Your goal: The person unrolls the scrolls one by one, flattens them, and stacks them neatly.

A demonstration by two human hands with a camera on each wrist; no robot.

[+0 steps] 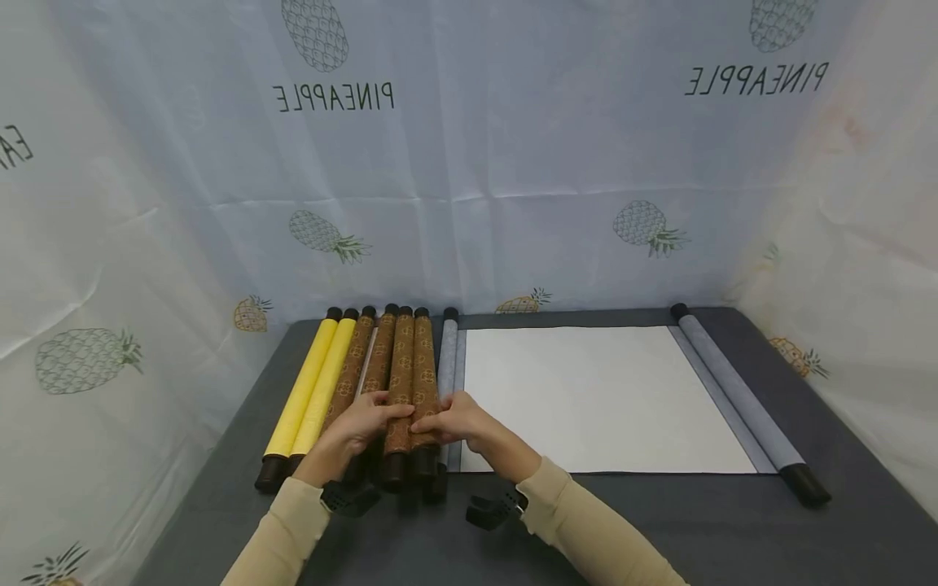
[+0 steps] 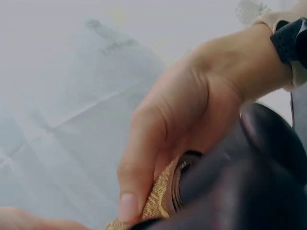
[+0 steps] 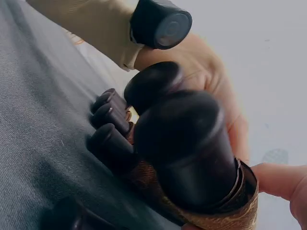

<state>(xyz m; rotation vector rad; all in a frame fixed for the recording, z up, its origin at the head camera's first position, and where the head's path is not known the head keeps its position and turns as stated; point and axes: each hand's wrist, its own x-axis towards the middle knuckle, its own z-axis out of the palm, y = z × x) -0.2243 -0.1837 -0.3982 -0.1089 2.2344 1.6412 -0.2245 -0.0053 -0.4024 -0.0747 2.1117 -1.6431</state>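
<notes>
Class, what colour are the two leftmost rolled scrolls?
Yellow scrolls, seen best in the head view.

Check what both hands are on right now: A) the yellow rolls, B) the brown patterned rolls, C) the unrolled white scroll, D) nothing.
B: the left hand and right hand both rest on the brown patterned rolls, between the yellow rolls and the unrolled white scroll.

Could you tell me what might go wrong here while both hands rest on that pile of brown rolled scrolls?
1. The brown rolled scrolls are round and lie stacked, so those under the left hand and right hand might roll apart or slip toward the table's near edge.
2. A sideways nudge could push the yellow scrolls toward the table's left edge.
3. The pile touches the open scroll's grey roller; shifting it might crease the white sheet.
</notes>
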